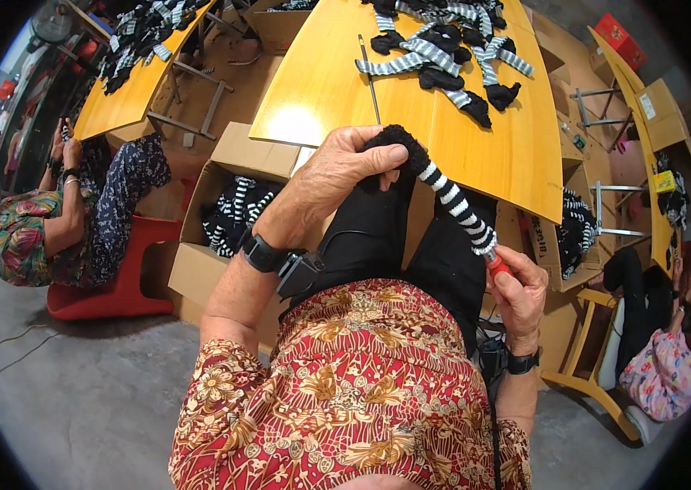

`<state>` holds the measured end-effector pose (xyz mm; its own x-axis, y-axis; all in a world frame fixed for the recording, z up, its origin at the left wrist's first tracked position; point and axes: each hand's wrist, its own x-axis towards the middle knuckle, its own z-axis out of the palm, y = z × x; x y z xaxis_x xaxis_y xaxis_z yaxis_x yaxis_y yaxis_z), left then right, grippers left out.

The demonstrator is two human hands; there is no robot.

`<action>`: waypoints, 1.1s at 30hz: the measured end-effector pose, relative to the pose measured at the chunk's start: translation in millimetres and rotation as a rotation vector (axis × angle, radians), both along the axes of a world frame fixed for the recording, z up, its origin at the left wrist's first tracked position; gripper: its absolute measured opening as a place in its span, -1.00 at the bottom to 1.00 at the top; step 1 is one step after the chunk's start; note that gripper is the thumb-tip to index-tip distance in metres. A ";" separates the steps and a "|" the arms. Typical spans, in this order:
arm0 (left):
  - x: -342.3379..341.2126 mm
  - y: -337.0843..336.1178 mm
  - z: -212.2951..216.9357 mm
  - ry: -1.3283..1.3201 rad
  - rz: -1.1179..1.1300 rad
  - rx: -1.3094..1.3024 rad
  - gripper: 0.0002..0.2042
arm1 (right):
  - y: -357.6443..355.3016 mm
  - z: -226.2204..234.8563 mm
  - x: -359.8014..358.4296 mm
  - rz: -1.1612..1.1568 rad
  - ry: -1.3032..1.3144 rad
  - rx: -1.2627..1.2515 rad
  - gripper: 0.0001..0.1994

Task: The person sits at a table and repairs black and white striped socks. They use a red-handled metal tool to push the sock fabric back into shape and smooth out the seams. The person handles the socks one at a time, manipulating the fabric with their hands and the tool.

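Head view: left grip [336,167] pinches striped sock [448,194]; right grip [523,296] clasps red handle [498,265].

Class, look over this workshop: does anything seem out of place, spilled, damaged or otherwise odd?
Nothing looks spilled or damaged. One mild oddity is colour: the heaped socks on the yellow table show grey-and-white stripes, while the held sock is striped starkly black and white.

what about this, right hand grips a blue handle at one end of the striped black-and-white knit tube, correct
Not blue: the head view shows a red handle in the right hand at one end of the striped knit tube.
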<state>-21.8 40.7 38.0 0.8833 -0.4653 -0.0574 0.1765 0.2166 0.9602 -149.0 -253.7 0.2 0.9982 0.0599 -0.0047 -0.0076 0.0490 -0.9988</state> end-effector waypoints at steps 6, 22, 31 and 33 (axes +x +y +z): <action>1.9 2.5 -7.8 -0.024 -0.013 0.047 -0.81 | -1.0 0.8 2.0 0.036 -0.036 -0.081 -0.67; 0.6 -3.6 -17.3 -0.081 0.142 0.074 -0.67 | 13.5 -5.4 7.6 -0.199 -0.378 -0.262 -0.66; -3.0 -9.5 -19.7 0.128 0.141 -0.224 -0.58 | 38.3 8.0 5.7 -0.103 -0.856 -0.889 -0.56; -1.6 -12.9 -28.2 0.146 0.185 -0.271 -0.65 | 39.6 3.4 3.2 -0.101 -0.839 -0.924 -0.55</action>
<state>-23.5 27.8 9.8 0.9457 -0.3135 -0.0858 0.2415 0.5009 0.8311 -145.8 -214.1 3.6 0.7134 0.2965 0.6350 0.6102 -0.7083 -0.3549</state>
